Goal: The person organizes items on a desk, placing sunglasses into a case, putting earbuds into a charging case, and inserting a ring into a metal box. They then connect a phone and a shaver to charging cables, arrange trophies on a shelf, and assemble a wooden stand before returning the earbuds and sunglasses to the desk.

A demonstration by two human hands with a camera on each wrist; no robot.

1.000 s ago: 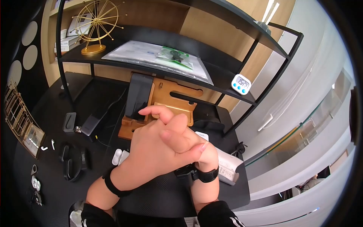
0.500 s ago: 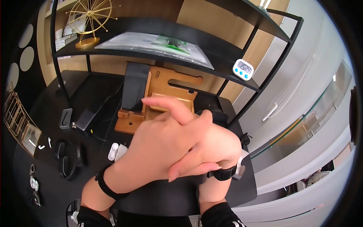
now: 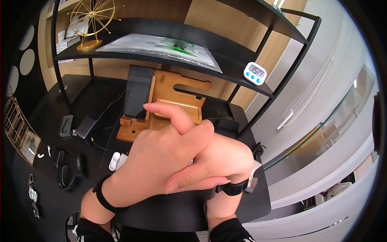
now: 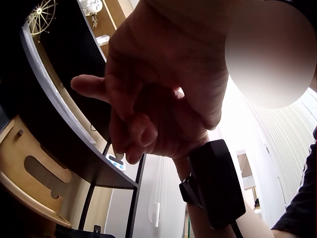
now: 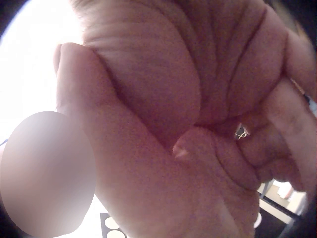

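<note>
Above the desk the two hands are clasped together. My left hand point(image 3: 149, 161), back upward, grips the right hand point(image 3: 229, 155), whose wrist is bent. One finger of the right hand points left over the left knuckles, and the thumbs cross on the near side. Interlaced fingers also show in the left wrist view, above a black wrist camera point(image 4: 216, 183). Skin fills most of the right wrist view. Behind the hands, a dark phone point(image 3: 137, 92) leans on a wooden stand point(image 3: 163, 86); a white earbud case point(image 3: 115, 161) lies partly behind the left hand.
A black shelf point(image 3: 238, 78) spans the back, holding a gold wheel ornament point(image 3: 92, 15), plastic packets point(image 3: 133, 44) and a white timer point(image 3: 254, 73). On the left lie a black strap device point(image 3: 64, 173), a dark power bank point(image 3: 88, 125) and white earbuds point(image 3: 49, 150).
The joined hands have turned and the right hand has shifted right, its wrist bending more. The thumbs now cross lower down. The head view has shifted slightly.
</note>
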